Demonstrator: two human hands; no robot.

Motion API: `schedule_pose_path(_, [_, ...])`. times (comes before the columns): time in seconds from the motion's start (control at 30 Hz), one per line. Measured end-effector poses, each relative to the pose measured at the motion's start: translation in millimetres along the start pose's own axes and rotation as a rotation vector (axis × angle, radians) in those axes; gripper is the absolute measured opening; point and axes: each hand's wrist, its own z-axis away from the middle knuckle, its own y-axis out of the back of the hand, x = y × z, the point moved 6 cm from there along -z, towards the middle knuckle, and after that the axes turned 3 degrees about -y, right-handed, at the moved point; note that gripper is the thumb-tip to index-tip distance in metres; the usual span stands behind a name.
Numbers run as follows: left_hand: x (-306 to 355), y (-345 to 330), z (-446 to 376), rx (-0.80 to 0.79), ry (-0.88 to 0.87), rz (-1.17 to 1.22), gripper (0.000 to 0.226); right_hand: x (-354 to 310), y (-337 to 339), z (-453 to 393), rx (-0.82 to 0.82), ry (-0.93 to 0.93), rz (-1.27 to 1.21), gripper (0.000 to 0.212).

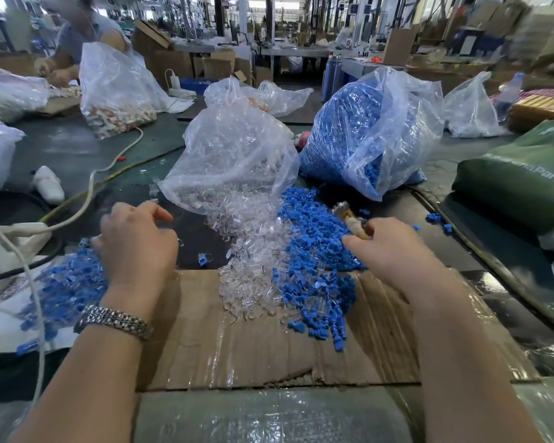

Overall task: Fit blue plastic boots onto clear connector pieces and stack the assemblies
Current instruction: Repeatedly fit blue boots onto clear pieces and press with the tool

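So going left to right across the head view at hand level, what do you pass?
Pile of finished assemblies → left hand → clear connector pieces → loose blue boots → right hand, gripping a small tan object I can't identify.

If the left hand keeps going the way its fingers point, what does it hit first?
Probably the spilled clear connector pieces at the mouth of the clear bag. The left hand points up and right over bare dark table; depth is uncertain.
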Motion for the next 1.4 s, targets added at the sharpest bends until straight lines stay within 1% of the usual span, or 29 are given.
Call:
schedule_pose_path(0.03, [2,-4,1,-0.05,-0.037,-0.079,0.019,6,-1,-3,0.015,-0.039,0.071,0.03])
schedule_pose_path(0.07, [5,-10,3,-0.124,-0.078,-0.093,0.017,11,-3,-5,0.018,-0.073,0.108,0.027])
schedule_pose_path(0.13, [11,-25,9,-0.294,-0.136,-0.022,0.012,16,-8,-7,0.008,-0.118,0.139,0.023])
schedule_pose_path(0.17, [15,-31,12,-0.351,-0.161,0.008,0.011,16,-11,-7,-0.002,-0.126,0.152,0.024])
schedule_pose_path(0.2, [20,-34,15,-0.372,-0.195,0.022,0.011,16,-14,-8,-0.015,-0.13,0.162,0.025])
schedule_pose_path(0.27, [31,-39,20,-0.369,-0.281,0.018,0.012,14,-19,-9,-0.034,-0.134,0.182,0.028])
schedule_pose_path(0.33, [33,-43,22,-0.389,-0.323,-0.069,0.013,13,-21,-9,-0.045,-0.138,0.203,0.03])
schedule_pose_path(0.37, [29,-43,22,-0.394,-0.301,-0.142,0.014,12,-21,-9,-0.046,-0.14,0.21,0.03])
schedule_pose_path(0.43, [14,-35,17,-0.36,-0.199,-0.312,0.02,11,-20,-7,-0.037,-0.136,0.219,0.029])
schedule_pose_path(0.5, [2,-21,13,-0.275,-0.108,-0.466,0.019,10,-18,-6,-0.027,-0.131,0.235,0.034])
schedule_pose_path(0.53, [0,-16,10,-0.229,-0.089,-0.495,0.017,9,-19,-6,-0.028,-0.131,0.241,0.038])
schedule_pose_path(0.57, [2,-16,9,-0.197,-0.099,-0.464,0.015,10,-20,-6,-0.034,-0.135,0.241,0.041])
schedule_pose_path(0.6, [6,-19,8,-0.201,-0.141,-0.373,0.015,10,-21,-6,-0.042,-0.143,0.239,0.046])
schedule_pose_path(0.67, [22,-33,15,-0.321,-0.225,-0.075,0.014,9,-22,-7,-0.028,-0.138,0.25,0.057])
schedule_pose_path(0.7, [30,-41,19,-0.408,-0.231,0.05,0.015,6,-21,-7,0.006,-0.107,0.264,0.059])
schedule_pose_path(0.73, [36,-48,23,-0.471,-0.229,0.122,0.017,1,-19,-7,0.049,-0.052,0.271,0.056])
schedule_pose_path(0.8, [41,-56,27,-0.498,-0.23,0.15,0.02,-13,-18,-6,0.103,0.085,0.247,0.041])
schedule_pose_path(0.87, [41,-58,25,-0.488,-0.223,0.161,0.019,-24,-25,-4,0.058,0.188,0.218,0.028])
schedule_pose_path(0.97, [40,-60,24,-0.517,-0.181,0.233,0.009,-31,-41,-1,-0.047,0.243,0.247,0.022])
schedule_pose_path(1.0, [39,-60,24,-0.528,-0.161,0.254,0.006,-31,-43,-1,-0.048,0.25,0.256,0.019])
schedule_pose_path(1.1, [38,-58,24,-0.547,-0.109,0.299,0.011,-31,-42,-2,-0.02,0.257,0.253,0.006])
schedule_pose_path(1.2, [38,-55,25,-0.53,-0.11,0.306,0.011,-32,-43,-2,-0.027,0.265,0.267,0.007])
schedule_pose_path(1.3, [37,-48,22,-0.455,-0.112,0.341,0.01,-33,-45,-1,-0.028,0.271,0.285,0.006])
schedule_pose_path(1.4, [39,-42,21,-0.406,-0.076,0.444,0.02,-35,-45,-1,-0.016,0.273,0.292,0.006])
